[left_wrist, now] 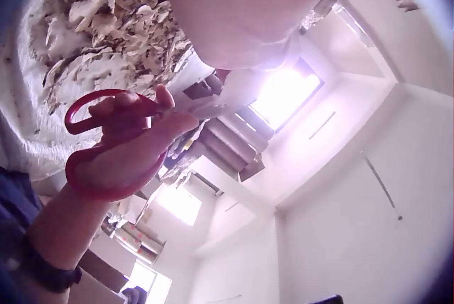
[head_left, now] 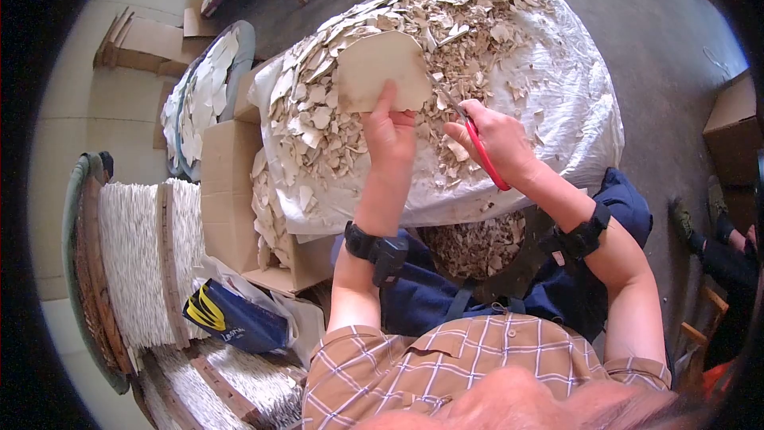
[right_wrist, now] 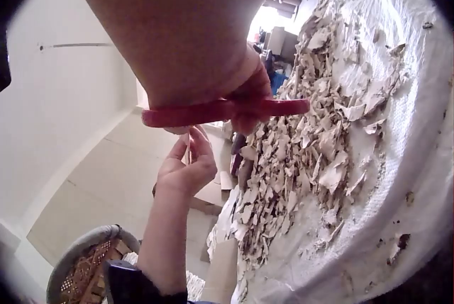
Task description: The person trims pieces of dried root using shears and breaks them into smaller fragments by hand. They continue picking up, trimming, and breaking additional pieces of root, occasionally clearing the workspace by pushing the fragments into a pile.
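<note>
My left hand (head_left: 390,134) pinches a thin, flat cream-coloured sheet (head_left: 370,68), thumb on its upper face. The sheet has a rounded far edge and a straighter near edge. In my right hand (head_left: 503,142) I hold red-handled scissors (head_left: 482,155), their blades pointing toward the sheet's right edge. The left wrist view shows the fingers through the red handle loops (left_wrist: 106,194). From the right wrist, the scissors' red handles (right_wrist: 188,115) appear edge-on, with the left hand (right_wrist: 186,171) beyond them. Both hands are above a heap of broken cream scraps (head_left: 465,52).
The scraps lie on a white woven sheet (head_left: 577,103). A cardboard box (head_left: 227,183) stands to the left, near stacked white sheets (head_left: 131,255) and a blue bag (head_left: 235,318). Below the heap is a container of scraps (head_left: 477,247). Another person's legs (head_left: 716,247) show at the right.
</note>
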`<control>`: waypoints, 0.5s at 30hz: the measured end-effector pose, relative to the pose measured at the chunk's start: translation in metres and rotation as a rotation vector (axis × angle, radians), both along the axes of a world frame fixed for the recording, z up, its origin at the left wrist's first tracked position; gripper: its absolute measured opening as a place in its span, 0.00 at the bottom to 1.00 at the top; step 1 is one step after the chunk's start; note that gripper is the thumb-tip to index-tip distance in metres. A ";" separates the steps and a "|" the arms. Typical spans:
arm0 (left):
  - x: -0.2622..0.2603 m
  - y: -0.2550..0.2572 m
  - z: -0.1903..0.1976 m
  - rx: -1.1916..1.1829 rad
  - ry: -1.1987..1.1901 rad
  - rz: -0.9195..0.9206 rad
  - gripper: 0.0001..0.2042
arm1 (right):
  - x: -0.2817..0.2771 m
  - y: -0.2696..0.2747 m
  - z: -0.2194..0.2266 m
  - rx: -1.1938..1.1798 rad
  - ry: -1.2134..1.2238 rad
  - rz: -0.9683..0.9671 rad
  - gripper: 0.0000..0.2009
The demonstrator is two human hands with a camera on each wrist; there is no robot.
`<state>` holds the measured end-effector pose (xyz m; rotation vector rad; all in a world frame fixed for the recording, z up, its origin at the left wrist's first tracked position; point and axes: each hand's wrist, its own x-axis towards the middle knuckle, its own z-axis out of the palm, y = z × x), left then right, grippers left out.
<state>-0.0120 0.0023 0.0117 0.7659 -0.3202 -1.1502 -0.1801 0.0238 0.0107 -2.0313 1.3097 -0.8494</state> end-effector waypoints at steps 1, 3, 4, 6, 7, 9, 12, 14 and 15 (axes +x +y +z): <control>0.000 0.000 0.000 0.014 -0.002 0.004 0.16 | 0.000 0.000 0.000 -0.008 0.012 0.013 0.20; 0.002 0.000 0.004 0.027 -0.005 0.009 0.16 | 0.000 -0.001 0.000 0.042 0.006 0.018 0.21; 0.008 0.001 0.008 0.076 -0.049 -0.017 0.16 | -0.001 -0.001 0.000 0.092 0.001 0.025 0.22; 0.024 0.002 0.017 0.126 -0.089 -0.030 0.16 | -0.008 -0.007 0.002 0.172 -0.047 0.129 0.21; 0.034 -0.001 0.020 0.144 -0.166 -0.066 0.16 | -0.011 -0.008 0.004 0.255 -0.096 0.231 0.20; 0.045 -0.005 0.026 0.125 -0.301 -0.073 0.16 | -0.017 -0.008 0.006 0.344 -0.130 0.306 0.20; 0.057 0.000 0.040 0.188 -0.459 -0.137 0.16 | -0.023 -0.005 0.016 0.462 -0.151 0.397 0.19; 0.060 0.002 0.046 0.203 -0.484 -0.144 0.16 | -0.026 -0.004 0.019 0.549 -0.134 0.432 0.19; 0.060 0.004 0.049 0.193 -0.523 -0.194 0.16 | -0.026 -0.003 0.024 0.598 -0.137 0.439 0.18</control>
